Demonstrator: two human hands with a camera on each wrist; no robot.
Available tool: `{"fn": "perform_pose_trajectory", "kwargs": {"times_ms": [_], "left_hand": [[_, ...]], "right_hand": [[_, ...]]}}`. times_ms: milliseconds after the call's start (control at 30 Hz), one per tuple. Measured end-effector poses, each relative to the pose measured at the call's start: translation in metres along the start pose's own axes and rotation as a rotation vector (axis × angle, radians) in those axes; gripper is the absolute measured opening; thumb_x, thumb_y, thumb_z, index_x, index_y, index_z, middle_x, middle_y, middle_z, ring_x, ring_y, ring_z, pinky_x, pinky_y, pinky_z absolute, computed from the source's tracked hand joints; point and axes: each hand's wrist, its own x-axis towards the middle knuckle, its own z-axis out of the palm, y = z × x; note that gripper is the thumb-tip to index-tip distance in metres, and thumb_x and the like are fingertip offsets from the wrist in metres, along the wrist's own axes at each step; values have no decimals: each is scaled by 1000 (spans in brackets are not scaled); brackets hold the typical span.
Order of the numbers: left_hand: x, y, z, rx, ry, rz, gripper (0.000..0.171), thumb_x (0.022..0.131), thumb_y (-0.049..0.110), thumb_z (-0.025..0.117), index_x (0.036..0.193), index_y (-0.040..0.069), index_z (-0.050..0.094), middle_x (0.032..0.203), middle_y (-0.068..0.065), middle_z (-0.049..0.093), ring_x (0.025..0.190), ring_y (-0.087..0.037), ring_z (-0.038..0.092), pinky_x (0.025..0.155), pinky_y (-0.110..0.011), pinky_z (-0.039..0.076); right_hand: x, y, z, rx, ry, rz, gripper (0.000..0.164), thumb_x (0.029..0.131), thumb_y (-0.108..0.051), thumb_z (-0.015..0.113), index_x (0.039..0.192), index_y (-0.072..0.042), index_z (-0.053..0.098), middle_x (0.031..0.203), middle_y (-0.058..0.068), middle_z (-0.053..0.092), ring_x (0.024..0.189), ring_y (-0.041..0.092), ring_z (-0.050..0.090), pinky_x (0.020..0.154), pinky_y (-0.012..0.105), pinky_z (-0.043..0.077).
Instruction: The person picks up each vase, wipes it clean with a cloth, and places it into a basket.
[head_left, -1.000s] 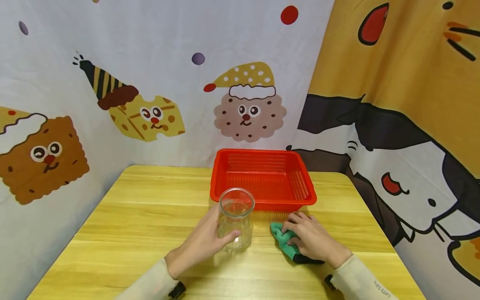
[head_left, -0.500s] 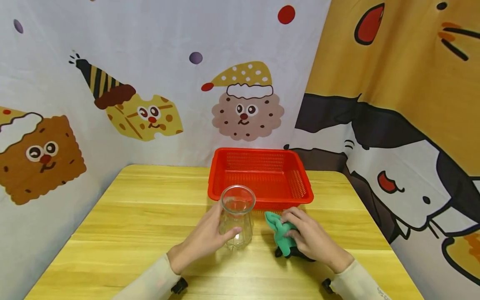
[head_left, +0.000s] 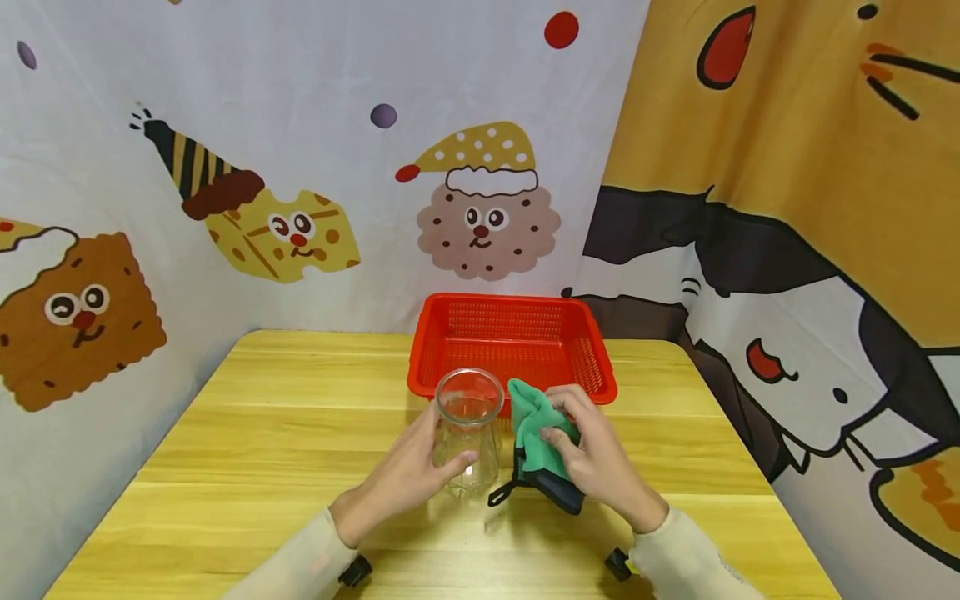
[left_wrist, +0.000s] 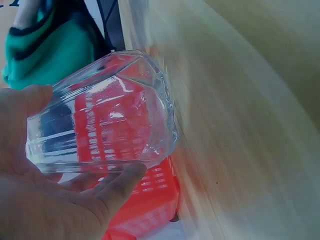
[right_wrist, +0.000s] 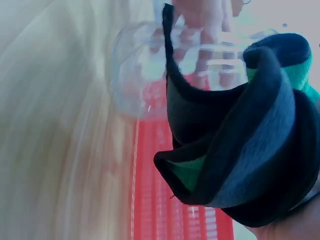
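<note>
Near the middle of the table (head_left: 255, 467), your left hand (head_left: 401, 475) is wrapped around the side of a clear glass jar (head_left: 480, 437), your thumb lying across the near face; your other fingers go behind the glass in the head view, but the left wrist view shows them along its side. Whether the jar's base touches the wood, you cannot tell. Just beside it, your right hand (head_left: 600, 458) grips a bunched green cloth (head_left: 532, 437), thumb in front, most of the fingers hidden by its folds. Its underside is dark, with black edging and a black loop (head_left: 501, 494) hanging toward the jar. Behind both, a red basket (head_left: 517, 346) has part of its near rim covered by jar and cloth; any contact there is unclear. From your right wrist, the cloth blocks much of the view and the jar is blurred. Both sleeves (head_left: 300, 558) are cut off below, the print on the right one too faint to read.
</note>
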Motion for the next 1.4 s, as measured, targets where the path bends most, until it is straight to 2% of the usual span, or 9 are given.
{"fn": "perform_pose_trajectory", "kwargs": {"times_ms": [133,333,533,733,800,900,1133,1233,1400], "left_hand": [[-1,2,0,-8,-4,-13,92,107,32,89,180,34,33,173,-7,61,161,-37,61,129,-70,55],[-1,3,-4,-14,-31,-8,93,109,34,86,182,32,29,179,-10,56,168,-39,53,133,-73,48],[-1,3,-12,-53,-30,-11,86,112,36,82,182,36,32,180,-1,54,166,-34,56,127,-67,57],[2,4,-16,-103,17,42,82,112,30,82,181,26,38,170,-11,63,155,-39,66,117,-60,66],[3,4,-15,-104,19,58,79,113,29,82,180,25,40,168,-12,64,153,-40,68,114,-57,68],[4,4,-14,-113,17,71,76,113,32,81,178,27,43,168,-11,64,152,-40,69,111,-56,69],[1,2,-13,-108,7,85,69,116,39,75,177,26,45,168,-15,62,147,-39,71,109,-53,70],[1,1,-13,-112,6,90,69,117,39,74,178,27,44,169,-15,61,149,-39,70,110,-54,69],[1,-1,-11,-113,11,95,70,117,37,74,179,31,42,171,-13,60,150,-40,70,109,-55,69]], "right_hand": [[9,-8,5,71,1,68,30,110,2,74,129,-22,73,142,1,71,125,15,70,99,26,63],[17,-9,12,123,-24,109,28,113,-2,73,131,-24,72,144,1,69,124,17,70,97,27,63],[19,-10,18,137,-42,123,26,114,-5,73,133,-23,70,140,0,70,119,17,69,95,28,62],[20,-9,22,141,-55,129,23,115,-7,73,135,-18,67,121,3,73,101,14,68,84,28,62],[20,-8,23,130,-60,112,25,114,-7,73,137,-15,65,119,5,75,99,13,70,84,28,64],[20,-7,25,95,-65,55,34,114,-6,73,146,-10,61,127,9,77,106,17,75,89,29,68],[20,-7,33,-72,-45,-129,80,107,-2,80,177,-4,41,144,13,75,122,25,78,101,40,71],[20,-9,36,-136,-44,-169,85,106,-3,81,180,-4,39,142,12,72,118,21,74,100,41,70],[19,-12,41,-204,-61,-175,85,108,-7,78,182,-5,36,136,10,65,107,13,66,92,34,67]]}}
